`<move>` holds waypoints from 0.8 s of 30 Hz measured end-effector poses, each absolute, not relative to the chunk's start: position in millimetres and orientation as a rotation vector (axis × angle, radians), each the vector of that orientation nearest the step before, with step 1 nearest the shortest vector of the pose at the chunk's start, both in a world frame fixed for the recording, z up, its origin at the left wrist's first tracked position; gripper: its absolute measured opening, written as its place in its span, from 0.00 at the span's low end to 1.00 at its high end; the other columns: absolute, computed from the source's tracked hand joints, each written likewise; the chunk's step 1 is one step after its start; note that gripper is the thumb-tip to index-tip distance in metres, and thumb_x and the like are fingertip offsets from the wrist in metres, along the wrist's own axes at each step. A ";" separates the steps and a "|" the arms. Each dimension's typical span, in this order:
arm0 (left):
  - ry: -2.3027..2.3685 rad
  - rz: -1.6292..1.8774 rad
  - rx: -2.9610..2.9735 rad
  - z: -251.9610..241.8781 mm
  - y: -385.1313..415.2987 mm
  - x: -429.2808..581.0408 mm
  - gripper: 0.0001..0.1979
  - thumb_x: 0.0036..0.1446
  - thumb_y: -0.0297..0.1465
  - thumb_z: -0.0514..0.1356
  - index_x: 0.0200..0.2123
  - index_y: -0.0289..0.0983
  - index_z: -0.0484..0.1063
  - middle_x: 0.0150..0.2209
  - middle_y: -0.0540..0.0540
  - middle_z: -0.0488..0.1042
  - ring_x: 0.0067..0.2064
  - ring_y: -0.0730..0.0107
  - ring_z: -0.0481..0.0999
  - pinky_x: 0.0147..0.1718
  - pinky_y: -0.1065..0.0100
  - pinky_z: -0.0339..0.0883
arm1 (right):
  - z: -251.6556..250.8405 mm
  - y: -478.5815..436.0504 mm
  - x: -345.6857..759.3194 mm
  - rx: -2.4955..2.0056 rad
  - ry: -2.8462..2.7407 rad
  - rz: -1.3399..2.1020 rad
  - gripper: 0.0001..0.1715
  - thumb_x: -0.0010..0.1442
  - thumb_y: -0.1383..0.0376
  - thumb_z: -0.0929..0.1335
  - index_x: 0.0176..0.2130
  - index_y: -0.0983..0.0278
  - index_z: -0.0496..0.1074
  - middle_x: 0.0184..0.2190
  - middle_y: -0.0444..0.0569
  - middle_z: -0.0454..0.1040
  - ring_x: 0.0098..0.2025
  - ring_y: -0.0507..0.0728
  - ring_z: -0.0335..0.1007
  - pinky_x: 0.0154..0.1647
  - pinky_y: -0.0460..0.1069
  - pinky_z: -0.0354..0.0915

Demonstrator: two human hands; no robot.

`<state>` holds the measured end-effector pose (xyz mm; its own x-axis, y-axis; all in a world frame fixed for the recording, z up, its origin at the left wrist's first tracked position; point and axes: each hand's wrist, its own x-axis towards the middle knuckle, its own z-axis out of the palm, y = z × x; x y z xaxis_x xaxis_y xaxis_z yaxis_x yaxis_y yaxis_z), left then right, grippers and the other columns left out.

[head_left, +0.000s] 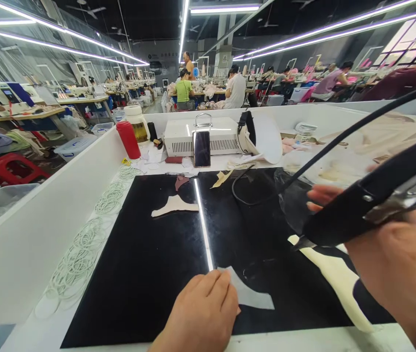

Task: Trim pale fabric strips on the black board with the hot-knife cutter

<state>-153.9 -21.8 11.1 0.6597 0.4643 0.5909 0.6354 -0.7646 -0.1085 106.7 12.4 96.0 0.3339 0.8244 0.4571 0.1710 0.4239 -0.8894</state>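
Observation:
My left hand (206, 305), its fingers pressed together, is on the left end of a thin pale-grey curved piece (252, 293), which lies on a glossy black board (138, 274). What lies under the fingertips is hidden. In my right hand (384, 259) is a black corded handheld tool (355, 205) with a metal lever and a pointed metal tip; the fingers are closed around it. Its tip is over or beside the top end of a cream curved piece (333, 271); contact cannot be told. Another cream curved piece (173, 205) lies farther back on the board.
Loops of pale-green cord (79, 249) lie along the left wall (46, 205). Behind the board stand a red bottle (128, 140), a white vented box (178, 134) and a phone (202, 149). A black cable (242, 199) curves across the board. People sit at sewing tables beyond.

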 end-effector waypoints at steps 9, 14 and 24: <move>-0.872 -0.845 -2.531 9.2 -16.8 -155.2 0.23 0.77 0.29 0.41 0.40 0.33 0.76 0.42 0.47 0.84 0.41 0.66 0.84 0.33 0.67 0.74 | 94.0 16.3 46.0 -0.755 -1.134 0.763 0.33 0.56 0.54 0.78 0.57 0.53 0.69 0.35 0.44 0.76 0.31 0.57 0.74 0.29 0.53 0.75; -0.863 -0.856 -2.530 6.9 -16.5 -156.4 0.22 0.76 0.30 0.43 0.40 0.33 0.76 0.42 0.46 0.84 0.42 0.65 0.84 0.33 0.66 0.74 | 83.5 18.1 4.6 -0.593 -1.079 0.796 0.26 0.60 0.55 0.77 0.53 0.55 0.68 0.34 0.43 0.74 0.28 0.54 0.72 0.26 0.51 0.73; -0.869 -0.873 -2.513 8.9 -19.3 -154.4 0.23 0.76 0.30 0.42 0.39 0.33 0.77 0.42 0.47 0.84 0.42 0.67 0.84 0.35 0.67 0.74 | 75.3 22.7 -6.4 -0.608 -1.069 0.783 0.24 0.61 0.55 0.76 0.53 0.55 0.67 0.34 0.42 0.74 0.28 0.53 0.71 0.25 0.50 0.72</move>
